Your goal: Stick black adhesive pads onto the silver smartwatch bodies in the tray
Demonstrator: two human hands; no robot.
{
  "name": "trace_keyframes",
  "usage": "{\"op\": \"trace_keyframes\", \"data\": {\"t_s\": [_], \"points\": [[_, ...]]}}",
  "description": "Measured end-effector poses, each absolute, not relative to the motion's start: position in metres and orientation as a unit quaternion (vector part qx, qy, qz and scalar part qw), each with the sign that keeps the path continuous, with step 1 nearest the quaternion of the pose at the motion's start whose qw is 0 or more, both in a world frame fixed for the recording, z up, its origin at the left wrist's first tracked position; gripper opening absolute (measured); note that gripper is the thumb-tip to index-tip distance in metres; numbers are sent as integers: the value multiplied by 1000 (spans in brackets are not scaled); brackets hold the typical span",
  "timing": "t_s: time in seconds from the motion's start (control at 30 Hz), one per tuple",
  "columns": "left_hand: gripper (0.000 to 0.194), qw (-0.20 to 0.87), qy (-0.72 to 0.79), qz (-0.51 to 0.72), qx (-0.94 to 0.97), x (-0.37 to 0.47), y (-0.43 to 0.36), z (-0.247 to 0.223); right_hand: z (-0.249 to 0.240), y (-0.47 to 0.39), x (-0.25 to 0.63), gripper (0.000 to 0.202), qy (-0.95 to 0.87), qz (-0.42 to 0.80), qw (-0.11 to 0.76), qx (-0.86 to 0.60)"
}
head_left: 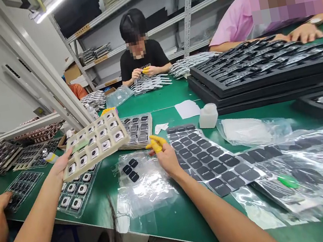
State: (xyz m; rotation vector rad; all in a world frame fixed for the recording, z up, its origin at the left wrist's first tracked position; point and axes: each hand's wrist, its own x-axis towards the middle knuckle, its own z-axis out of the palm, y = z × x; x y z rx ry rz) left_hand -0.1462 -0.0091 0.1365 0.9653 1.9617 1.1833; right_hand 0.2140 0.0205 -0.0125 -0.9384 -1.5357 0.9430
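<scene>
My left hand (pixel 61 162) grips the near left edge of a beige tray (pixel 94 160), which holds rows of small square parts and is tilted in the air. Below it lies a clear plastic tray (pixel 74 201) with similar square parts. Yellow finger covers sit on the fingers of my right hand (pixel 165 155), which is empty with its fingers apart. It hovers beside a stacked tray of dark square parts (pixel 140 129). Under and left of that hand, three black square stickers (pixel 133 177) rest on clear plastic film (pixel 149 196). Sheets of black stickers (pixel 216 165) lie to the right.
Black foam trays (pixel 223 99) are stacked at the right. A white plastic bottle (pixel 208 116) and a white paper (pixel 187 109) stand mid-table. A co-worker (pixel 143 57) sits opposite, another (pixel 234 20) at the right; a third person's hand (pixel 2 201) touches a tray at left.
</scene>
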Motion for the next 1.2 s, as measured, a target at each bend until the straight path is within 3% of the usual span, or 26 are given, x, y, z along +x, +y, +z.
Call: {"op": "trace_keyframes", "data": {"t_s": [0.1,0.17,0.4,0.53,0.67,0.9,1.1,1.2], "points": [[47,307,747,389,442,-124,60,127,-8,30,220,61,-505,519,609,-322],[48,270,748,347,497,-108,95,120,-11,36,223,64,-505,533,604,-310],[43,37,723,206,658,-74,141,104,-32,52,230,58,-616,402,527,-426],[26,-3,671,126,730,-67,147,93,-30,46,227,50,-663,293,501,-473],[22,-30,668,87,738,-60,150,84,-18,34,221,39,-698,211,463,-503],[49,-69,725,94,679,-63,107,99,-7,21,218,47,-763,-17,304,-571],[38,62,691,-5,720,-93,10,89,-22,29,215,40,-753,-51,351,-554],[55,-38,713,31,700,-96,-7,72,-26,30,214,40,-743,-80,404,-528]]}}
